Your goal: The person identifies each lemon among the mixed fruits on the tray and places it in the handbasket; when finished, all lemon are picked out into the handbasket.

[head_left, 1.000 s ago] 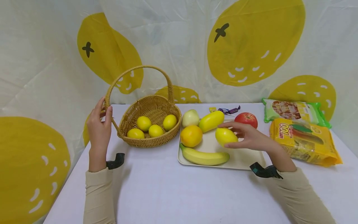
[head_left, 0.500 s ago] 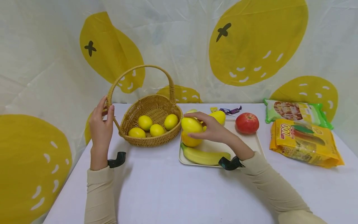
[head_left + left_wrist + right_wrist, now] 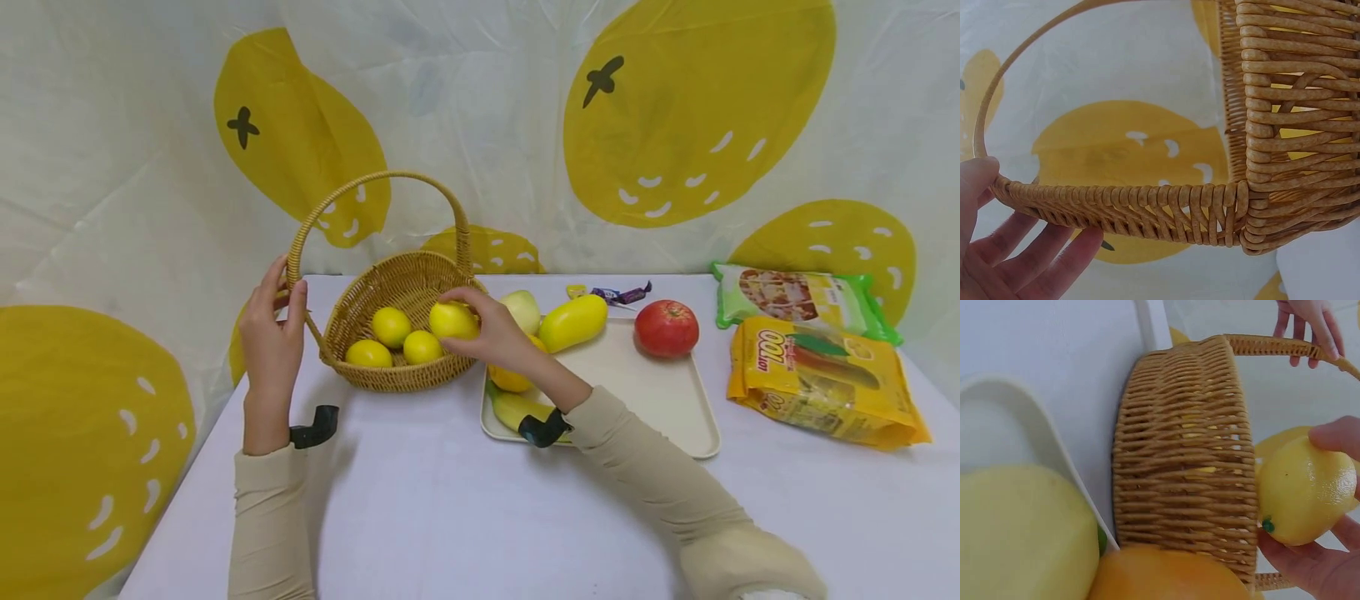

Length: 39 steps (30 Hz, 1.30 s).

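Crowding the tray (image 3: 675, 400): banana (image 3: 508, 406), orange (image 3: 510, 379), apple (image 3: 666, 328).

On your table (image 3: 420, 500): cream tray (image 3: 660, 400) carrying red apple (image 3: 666, 328), yellow mango (image 3: 573, 322), orange (image 3: 510, 379) and banana (image 3: 507, 408). Two snack bags (image 3: 825, 379) lie right of the tray; wrapped candies (image 3: 618, 293) sit behind it.

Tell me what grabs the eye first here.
The right hand holds a lemon over the rim of the wicker basket, where three more lemons lie. The left hand grips the basket's handle. To the right, a red apple stands out on the cream tray.
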Tool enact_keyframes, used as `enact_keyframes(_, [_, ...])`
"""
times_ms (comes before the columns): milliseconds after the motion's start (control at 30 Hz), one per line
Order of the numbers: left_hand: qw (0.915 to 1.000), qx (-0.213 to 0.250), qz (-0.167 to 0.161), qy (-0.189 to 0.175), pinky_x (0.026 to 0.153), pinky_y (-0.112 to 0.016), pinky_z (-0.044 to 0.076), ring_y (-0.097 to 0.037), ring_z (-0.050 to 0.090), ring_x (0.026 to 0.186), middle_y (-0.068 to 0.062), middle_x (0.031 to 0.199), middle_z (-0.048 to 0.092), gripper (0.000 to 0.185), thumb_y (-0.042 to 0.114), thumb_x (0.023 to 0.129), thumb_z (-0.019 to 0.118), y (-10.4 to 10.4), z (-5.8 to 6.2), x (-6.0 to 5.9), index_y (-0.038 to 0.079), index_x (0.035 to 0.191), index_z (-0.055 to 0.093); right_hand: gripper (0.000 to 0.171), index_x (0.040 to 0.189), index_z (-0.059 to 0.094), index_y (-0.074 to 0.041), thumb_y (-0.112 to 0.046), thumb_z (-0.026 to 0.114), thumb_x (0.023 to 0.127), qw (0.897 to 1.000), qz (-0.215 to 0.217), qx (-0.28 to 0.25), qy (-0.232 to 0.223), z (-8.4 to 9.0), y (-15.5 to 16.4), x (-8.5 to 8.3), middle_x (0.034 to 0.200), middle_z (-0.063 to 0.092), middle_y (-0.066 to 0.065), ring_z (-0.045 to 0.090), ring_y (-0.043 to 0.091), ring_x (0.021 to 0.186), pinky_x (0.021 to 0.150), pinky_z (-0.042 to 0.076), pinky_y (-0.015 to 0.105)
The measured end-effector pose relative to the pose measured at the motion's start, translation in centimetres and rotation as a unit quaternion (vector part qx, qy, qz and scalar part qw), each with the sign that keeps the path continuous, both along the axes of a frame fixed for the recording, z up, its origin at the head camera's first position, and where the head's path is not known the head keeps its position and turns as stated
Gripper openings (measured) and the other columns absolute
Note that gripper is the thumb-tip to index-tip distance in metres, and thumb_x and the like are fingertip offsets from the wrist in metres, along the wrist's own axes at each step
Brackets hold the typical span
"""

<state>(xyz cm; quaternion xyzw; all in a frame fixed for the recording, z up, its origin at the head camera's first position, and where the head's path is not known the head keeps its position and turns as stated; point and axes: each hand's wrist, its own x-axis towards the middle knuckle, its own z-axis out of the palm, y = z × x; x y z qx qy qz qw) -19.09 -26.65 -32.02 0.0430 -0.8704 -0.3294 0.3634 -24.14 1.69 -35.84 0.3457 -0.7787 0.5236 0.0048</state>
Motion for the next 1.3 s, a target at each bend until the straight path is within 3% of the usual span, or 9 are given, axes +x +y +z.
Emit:
enact_keyframes(100, [1.0, 0.002, 0.002, -0.002, 0.083, -0.048, 0.056, -0.032, 0.066, 0.101, -0.015, 0.116, 0.065, 0.045, 0.033, 0.1, 0.054, 0.0, 0.0, 0.1, 0.024, 0.144, 0.049, 0.051, 0.129, 0.055, -0.002, -0.008, 0.077, 0.083, 1.0, -0.015, 0.01, 0.014, -0.5, -1.0, -0.6, 0.132, 0.057, 0.012, 0.055, 0.025, 0.116, 0.099, 0.046, 0.039])
enact_keyframes(200, [1.0, 0.002, 0.004, -0.004, 0.082, -0.048, 0.056, -0.032, 0.066, 0.101, -0.015, 0.116, 0.065, 0.045, 0.033, 0.1, 0.054, 0.1, 0.0, 0.2, 0.024, 0.145, 0.049, 0.05, 0.13, 0.056, -0.004, -0.011, 0.076, 0.085, 0.999, -0.02, 0.033, 0.0, -0.7, -1.7, -1.0, 0.134, 0.057, 0.011, 0.054, 0.026, 0.117, 0.099, 0.046, 0.039])
enact_keyframes(267, [1.0, 0.0, 0.005, -0.003, 0.081, -0.044, 0.057, -0.031, 0.066, 0.101, -0.015, 0.116, 0.065, 0.045, 0.034, 0.1, 0.054, 0.0, 0.0, 0.1, 0.023, 0.144, 0.05, 0.05, 0.132, 0.056, -0.006, -0.013, 0.075, 0.086, 0.998, -0.019, 0.056, -0.017, -0.9, -2.0, -1.2, 0.136, 0.055, 0.01, 0.054, 0.025, 0.119, 0.1, 0.046, 0.039])
enact_keyframes(367, [1.0, -0.001, 0.002, 0.001, 0.079, -0.026, 0.055, -0.031, 0.066, 0.101, -0.015, 0.116, 0.065, 0.045, 0.034, 0.1, 0.054, 0.0, 0.0, 0.1, 0.023, 0.144, 0.05, 0.05, 0.134, 0.055, -0.009, -0.016, 0.074, 0.087, 0.994, -0.017, 0.105, -0.027, -1.0, -2.2, -1.4, 0.139, 0.054, 0.008, 0.052, 0.024, 0.123, 0.102, 0.044, 0.039])
enact_keyframes(500, [1.0, 0.001, -0.005, 0.005, 0.071, -0.005, 0.041, -0.031, 0.067, 0.1, -0.015, 0.116, 0.065, 0.046, 0.035, 0.1, 0.055, 0.1, 0.0, -0.1, 0.023, 0.144, 0.051, 0.051, 0.135, 0.056, -0.009, -0.019, 0.074, 0.088, 0.987, -0.007, 0.157, -0.007, -0.9, -2.3, -1.5, 0.139, 0.055, 0.008, 0.049, 0.024, 0.128, 0.106, 0.041, 0.039])
enact_keyframes(600, [0.9999, 0.002, -0.007, 0.007, 0.07, -0.002, 0.038, -0.031, 0.067, 0.1, -0.015, 0.116, 0.065, 0.046, 0.034, 0.1, 0.055, 0.1, 0.1, -0.1, 0.023, 0.144, 0.051, 0.049, 0.133, 0.058, -0.008, -0.019, 0.074, 0.087, 0.985, 0.004, 0.172, 0.007, -0.6, -2.3, -1.7, 0.136, 0.057, 0.008, 0.05, 0.024, 0.128, 0.107, 0.04, 0.039])
enact_keyframes(767, [1.0, 0.0, -0.006, 0.006, 0.071, -0.003, 0.04, -0.031, 0.067, 0.1, -0.015, 0.115, 0.065, 0.046, 0.034, 0.1, 0.055, 0.0, 0.2, -0.2, 0.023, 0.144, 0.05, 0.046, 0.131, 0.061, -0.009, -0.02, 0.074, 0.087, 0.983, 0.009, 0.186, 0.002, -0.4, -2.2, -1.9, 0.133, 0.06, 0.007, 0.053, 0.024, 0.124, 0.105, 0.042, 0.038])
enact_keyframes(967, [1.0, -0.005, -0.001, -0.001, 0.077, -0.027, 0.056, -0.029, 0.067, 0.1, -0.015, 0.116, 0.065, 0.046, 0.035, 0.1, 0.054, 0.0, 0.1, -0.1, 0.023, 0.144, 0.05, 0.044, 0.129, 0.062, -0.009, -0.018, 0.074, 0.087, 0.985, 0.011, 0.171, -0.02, -0.7, -1.8, -2.0, 0.132, 0.061, 0.007, 0.053, 0.026, 0.124, 0.104, 0.043, 0.04])
enact_keyframes(1300, [1.0, -0.001, -0.004, -0.007, 0.077, -0.017, 0.053, -0.03, 0.066, 0.102, -0.015, 0.116, 0.064, 0.046, 0.035, 0.1, 0.054, -0.2, -0.1, 0.1, 0.023, 0.145, 0.049, 0.029, 0.118, 0.068, -0.002, -0.008, 0.07, 0.089, 0.989, -0.005, 0.125, -0.085, -1.4, -1.1, -2.3, 0.125, 0.065, 0.012, 0.06, 0.027, 0.118, 0.099, 0.049, 0.035])
